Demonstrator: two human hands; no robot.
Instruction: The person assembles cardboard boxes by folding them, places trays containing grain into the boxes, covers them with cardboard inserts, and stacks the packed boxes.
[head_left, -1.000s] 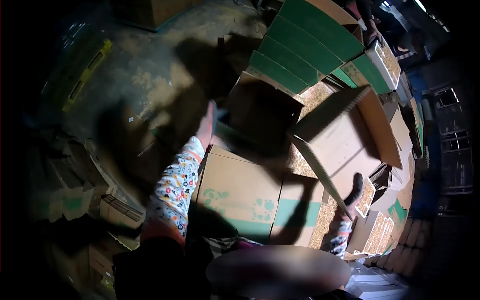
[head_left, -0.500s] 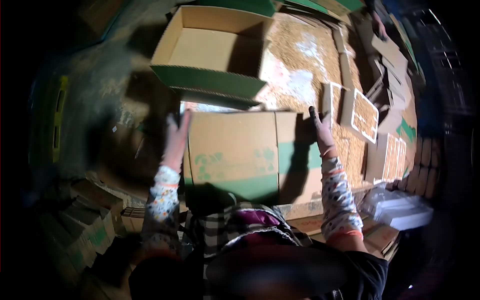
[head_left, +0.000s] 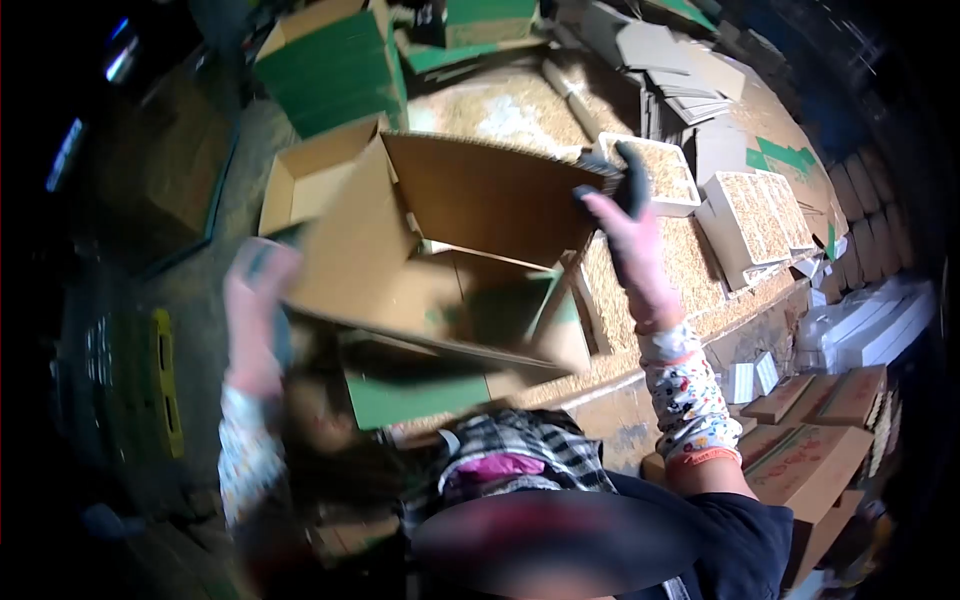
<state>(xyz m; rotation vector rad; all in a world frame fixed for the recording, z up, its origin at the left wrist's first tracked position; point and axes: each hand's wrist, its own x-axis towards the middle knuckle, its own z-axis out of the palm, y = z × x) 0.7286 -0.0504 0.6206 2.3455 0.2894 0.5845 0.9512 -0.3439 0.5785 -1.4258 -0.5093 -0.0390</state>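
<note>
leaning between left hand (head_left: 262,300) and right hand (head_left: 632,230), whose grips i cannot tell, a brown carton (head_left: 490,185) is gaping; tan granules (head_left: 680,245) are covering the worktop (head_left: 512,120) beside dim floor (head_left: 258,140).

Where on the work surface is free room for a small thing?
The littered surface looks free between the right hand and the filled trays, and beyond the open box, right of the green carton. Cardboard sheets crowd its far right.

Place: you are standing in a packing workshop, apparently.
Cartons: printed boxes (head_left: 810,465) are sitting stacked beside the surface's (head_left: 735,308) near edge.
Trays: flaky filling (head_left: 755,205) is covering white-rimmed trays (head_left: 725,247) near its right corner.
</note>
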